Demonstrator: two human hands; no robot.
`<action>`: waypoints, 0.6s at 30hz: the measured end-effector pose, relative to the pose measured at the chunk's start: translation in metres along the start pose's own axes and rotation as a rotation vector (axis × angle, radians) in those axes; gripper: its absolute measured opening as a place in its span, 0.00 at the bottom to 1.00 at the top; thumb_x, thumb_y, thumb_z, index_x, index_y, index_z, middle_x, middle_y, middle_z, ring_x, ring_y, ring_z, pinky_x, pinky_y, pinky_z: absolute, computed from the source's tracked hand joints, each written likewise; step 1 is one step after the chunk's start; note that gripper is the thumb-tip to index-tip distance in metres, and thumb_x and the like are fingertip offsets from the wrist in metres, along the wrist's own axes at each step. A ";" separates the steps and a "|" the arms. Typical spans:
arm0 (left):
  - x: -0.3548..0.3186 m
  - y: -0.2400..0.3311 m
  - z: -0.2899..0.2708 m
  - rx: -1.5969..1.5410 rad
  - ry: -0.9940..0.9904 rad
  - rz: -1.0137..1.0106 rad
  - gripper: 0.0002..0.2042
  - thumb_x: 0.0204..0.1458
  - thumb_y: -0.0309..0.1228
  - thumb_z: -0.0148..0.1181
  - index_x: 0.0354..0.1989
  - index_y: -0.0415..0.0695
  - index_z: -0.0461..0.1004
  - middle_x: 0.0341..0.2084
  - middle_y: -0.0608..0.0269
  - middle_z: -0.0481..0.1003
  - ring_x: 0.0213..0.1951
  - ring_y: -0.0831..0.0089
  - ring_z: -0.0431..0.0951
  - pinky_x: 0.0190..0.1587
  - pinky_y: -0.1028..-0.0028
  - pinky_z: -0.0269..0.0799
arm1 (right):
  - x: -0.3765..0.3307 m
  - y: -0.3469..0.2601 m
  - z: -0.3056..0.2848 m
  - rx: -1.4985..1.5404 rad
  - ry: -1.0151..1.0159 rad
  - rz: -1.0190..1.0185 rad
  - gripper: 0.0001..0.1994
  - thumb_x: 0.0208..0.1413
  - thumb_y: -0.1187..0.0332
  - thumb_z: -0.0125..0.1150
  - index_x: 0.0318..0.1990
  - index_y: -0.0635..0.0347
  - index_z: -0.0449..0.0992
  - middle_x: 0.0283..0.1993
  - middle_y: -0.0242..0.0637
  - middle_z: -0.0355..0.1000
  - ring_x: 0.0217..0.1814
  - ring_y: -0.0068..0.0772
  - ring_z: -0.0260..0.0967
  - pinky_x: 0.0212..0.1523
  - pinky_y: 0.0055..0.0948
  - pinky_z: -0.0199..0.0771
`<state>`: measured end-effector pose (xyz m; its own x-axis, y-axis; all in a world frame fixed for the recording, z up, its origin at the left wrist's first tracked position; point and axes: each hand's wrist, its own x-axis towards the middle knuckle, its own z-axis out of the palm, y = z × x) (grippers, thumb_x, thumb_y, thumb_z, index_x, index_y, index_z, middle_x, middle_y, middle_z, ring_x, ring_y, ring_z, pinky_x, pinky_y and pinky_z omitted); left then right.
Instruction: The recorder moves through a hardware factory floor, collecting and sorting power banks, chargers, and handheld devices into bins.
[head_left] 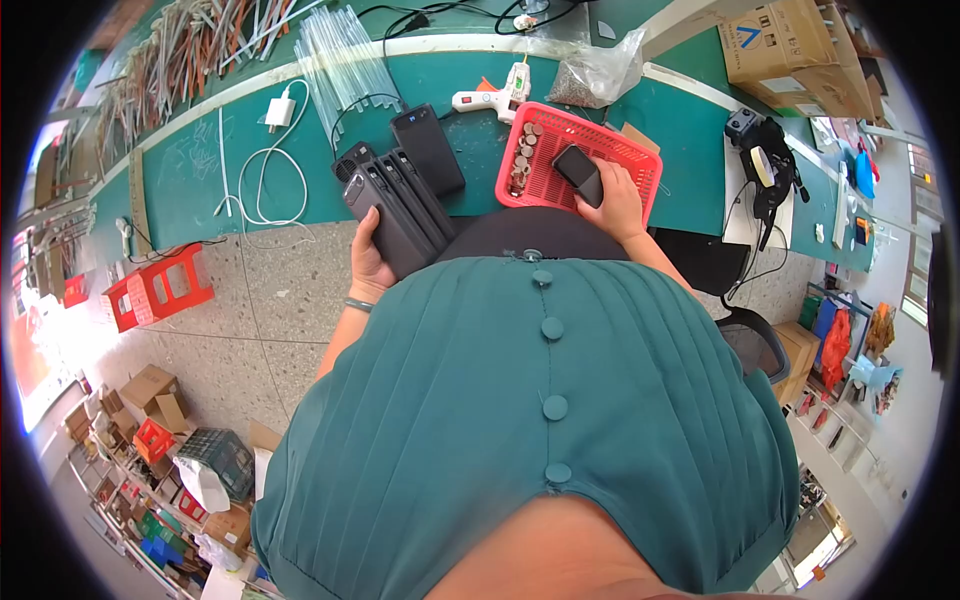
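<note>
Left grip (368, 262) clasps black packs (395, 210); right grip (615, 200) clutches a black case (580, 174).

Both forearms come out from under the body and angle up and outward. The left hand (372, 262) sits low on the left, wrist ringed by a thin band, thumb stretched up along the side of what it's gripping and the fingers wrapped out of sight underneath. The right hand (615, 205) reaches further forward, back of the hand up, fingers curled closed around something small and dark.
</note>
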<state>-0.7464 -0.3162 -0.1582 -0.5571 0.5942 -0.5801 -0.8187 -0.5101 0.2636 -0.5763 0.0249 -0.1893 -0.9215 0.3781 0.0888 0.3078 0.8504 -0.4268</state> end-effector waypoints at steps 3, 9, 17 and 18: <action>-0.002 -0.002 0.001 0.003 0.010 0.019 0.27 0.49 0.40 0.62 0.55 0.39 0.66 0.49 0.52 0.72 0.50 0.57 0.73 0.55 0.56 0.68 | 0.001 0.002 0.001 0.005 -0.010 0.008 0.33 0.36 0.63 0.69 0.54 0.60 0.66 0.49 0.44 0.67 0.52 0.47 0.65 0.54 0.40 0.67; 0.000 -0.003 -0.002 0.005 0.014 0.018 0.27 0.49 0.40 0.62 0.55 0.40 0.66 0.49 0.52 0.72 0.50 0.57 0.73 0.56 0.56 0.67 | 0.001 0.001 0.000 0.012 -0.039 0.036 0.33 0.36 0.62 0.69 0.54 0.62 0.66 0.50 0.46 0.67 0.53 0.47 0.64 0.54 0.40 0.66; -0.001 -0.003 -0.001 -0.014 0.003 0.007 0.27 0.49 0.41 0.61 0.55 0.39 0.65 0.50 0.52 0.71 0.50 0.56 0.73 0.56 0.55 0.67 | 0.003 0.002 0.002 0.014 -0.049 0.071 0.34 0.38 0.61 0.68 0.55 0.63 0.65 0.51 0.48 0.66 0.54 0.49 0.63 0.56 0.41 0.65; -0.002 -0.003 0.000 -0.016 -0.005 0.004 0.28 0.49 0.41 0.61 0.56 0.39 0.65 0.50 0.51 0.71 0.50 0.56 0.73 0.56 0.55 0.67 | 0.004 0.003 0.003 0.018 -0.053 0.066 0.34 0.38 0.61 0.68 0.55 0.63 0.65 0.51 0.48 0.66 0.54 0.49 0.63 0.56 0.41 0.65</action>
<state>-0.7429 -0.3159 -0.1580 -0.5612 0.5949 -0.5755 -0.8140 -0.5226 0.2536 -0.5801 0.0280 -0.1926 -0.9108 0.4126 0.0125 0.3642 0.8175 -0.4462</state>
